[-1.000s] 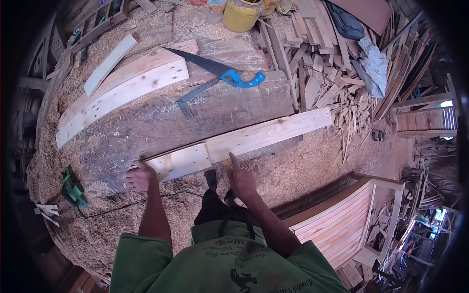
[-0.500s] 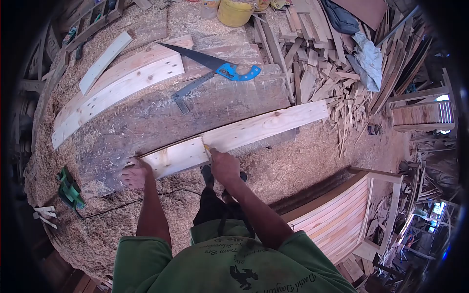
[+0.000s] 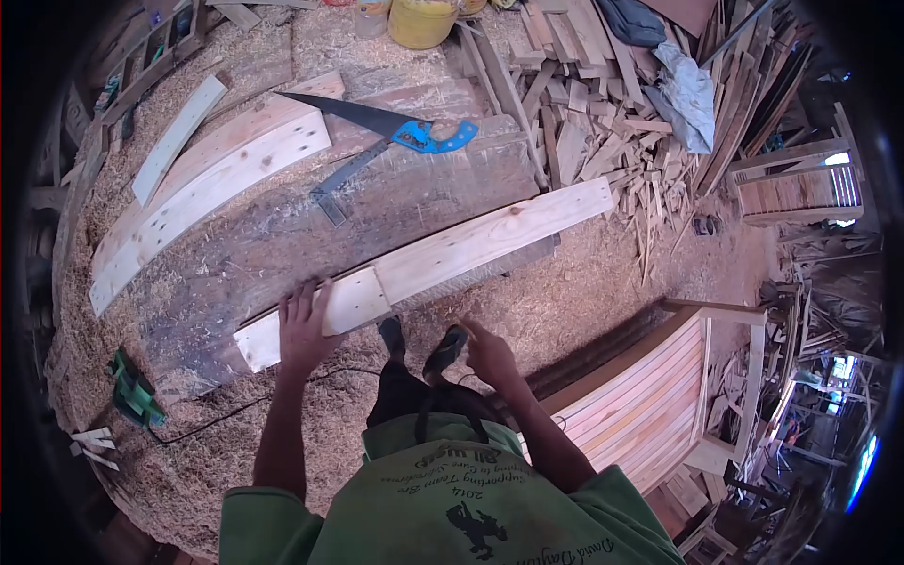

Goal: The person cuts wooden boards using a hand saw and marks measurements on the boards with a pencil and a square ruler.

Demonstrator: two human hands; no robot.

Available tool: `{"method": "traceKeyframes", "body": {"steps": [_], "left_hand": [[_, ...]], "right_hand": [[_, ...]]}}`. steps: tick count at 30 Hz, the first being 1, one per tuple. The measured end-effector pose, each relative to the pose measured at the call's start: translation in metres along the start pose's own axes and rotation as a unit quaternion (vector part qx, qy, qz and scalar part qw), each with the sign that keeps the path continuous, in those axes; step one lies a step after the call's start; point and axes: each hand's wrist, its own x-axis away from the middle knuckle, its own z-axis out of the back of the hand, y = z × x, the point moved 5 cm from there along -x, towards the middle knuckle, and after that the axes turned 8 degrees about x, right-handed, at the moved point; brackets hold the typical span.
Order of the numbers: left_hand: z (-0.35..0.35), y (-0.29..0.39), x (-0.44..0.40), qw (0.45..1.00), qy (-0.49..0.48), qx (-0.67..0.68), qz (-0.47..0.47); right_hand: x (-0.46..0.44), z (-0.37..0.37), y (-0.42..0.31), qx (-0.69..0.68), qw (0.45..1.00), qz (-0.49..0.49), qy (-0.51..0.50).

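Note:
My left hand (image 3: 304, 330) lies on a short pale board (image 3: 358, 299), its fingers spread over the far edge. That board rests over the left part of a long pale plank (image 3: 499, 231) along the near side of the worn bench (image 3: 226, 268). My right hand (image 3: 490, 355) hangs off the wood, above the shavings-covered floor, its fingers curled; what it holds is too small to make out. Beyond the plank are a metal square (image 3: 350, 179) and a blue-handled saw (image 3: 414, 134), whose blade tip reaches over a pale curved board (image 3: 221, 179).
A narrow board (image 3: 179, 139) lies at the far left. Wood offcuts (image 3: 593, 141) are heaped at the right, beyond a yellow bucket (image 3: 422, 24). A green power tool (image 3: 135, 391) with a cord sits low left. A slatted wooden piece (image 3: 621, 405) stands at the lower right.
My left hand has moved from the board's left end onto its top. My right hand has left the joint between the boards and drawn back to the right. The view has shifted.

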Motion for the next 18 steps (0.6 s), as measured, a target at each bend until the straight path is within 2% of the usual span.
{"method": "traceKeyframes", "body": {"steps": [1, 4, 8, 9, 10, 12, 15, 18], "left_hand": [[0.000, -0.009, -0.006, 0.999, -0.026, 0.018, -0.039], [0.019, -0.063, -0.019, 0.998, -0.035, -0.022, 0.040], [0.043, -0.149, -0.044, 0.985, 0.124, -0.081, 0.083], [0.058, -0.129, -0.056, 0.976, 0.159, -0.130, 0.075], [0.053, -0.119, -0.072, 0.976, 0.170, -0.103, 0.083], [0.018, -0.099, -0.113, 0.982, 0.136, 0.026, 0.126], [-0.020, -0.040, -0.170, 0.934, 0.091, 0.098, 0.331], [-0.042, -0.035, -0.199, 0.915, 0.085, 0.097, 0.382]], "right_hand": [[0.013, -0.004, 0.019, -0.004, 1.000, -0.021, 0.001], [0.050, 0.005, 0.059, -0.013, 0.989, -0.138, -0.044], [0.081, 0.001, 0.128, -0.041, 0.987, -0.155, 0.025], [0.086, -0.011, 0.153, -0.064, 0.984, -0.163, 0.031], [0.086, -0.019, 0.164, -0.086, 0.980, -0.173, 0.037], [0.080, -0.014, 0.155, -0.060, 0.983, -0.164, 0.058], [0.072, 0.017, 0.111, -0.084, 0.984, -0.148, 0.054], [0.068, 0.026, 0.091, -0.104, 0.984, -0.139, 0.030]]}}
